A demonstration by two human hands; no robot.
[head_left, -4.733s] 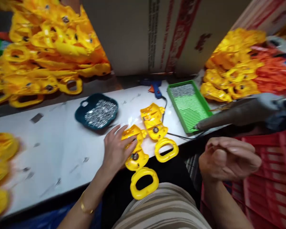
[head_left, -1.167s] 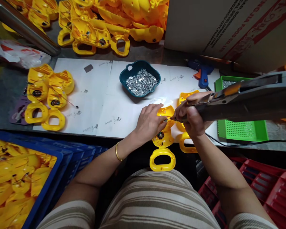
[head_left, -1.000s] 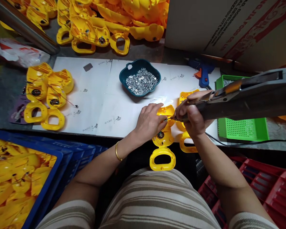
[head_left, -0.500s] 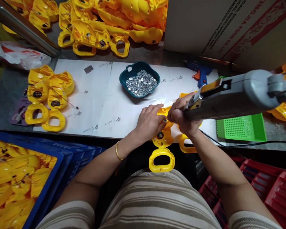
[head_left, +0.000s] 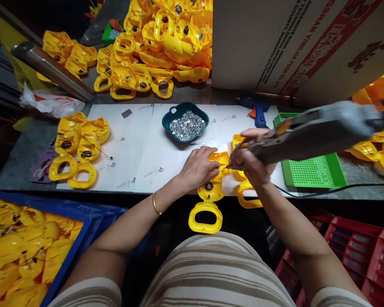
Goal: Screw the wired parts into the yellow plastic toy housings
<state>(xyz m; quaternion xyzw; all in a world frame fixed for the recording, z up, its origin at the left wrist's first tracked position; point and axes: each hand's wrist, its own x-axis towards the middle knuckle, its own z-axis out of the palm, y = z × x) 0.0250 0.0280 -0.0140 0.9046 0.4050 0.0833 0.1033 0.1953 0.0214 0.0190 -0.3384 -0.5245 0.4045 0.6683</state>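
The right hand [head_left: 255, 167] has its fingers clamped round a grey power driver [head_left: 313, 133], its tip at a yellow shell [head_left: 213, 192] whose loop [head_left: 205, 229] overhangs the bench [head_left: 16, 171]. The left hand [head_left: 196, 170] lies on that shell; from here I can't tell whether its fingers grip.

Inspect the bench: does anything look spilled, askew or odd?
Nothing looks spilled; the metal bits sit in the bowl. Odd: a grey patch on the sheet, unlike its printed marks. Also, the shell under the left hand has its handle jutting past the bench.
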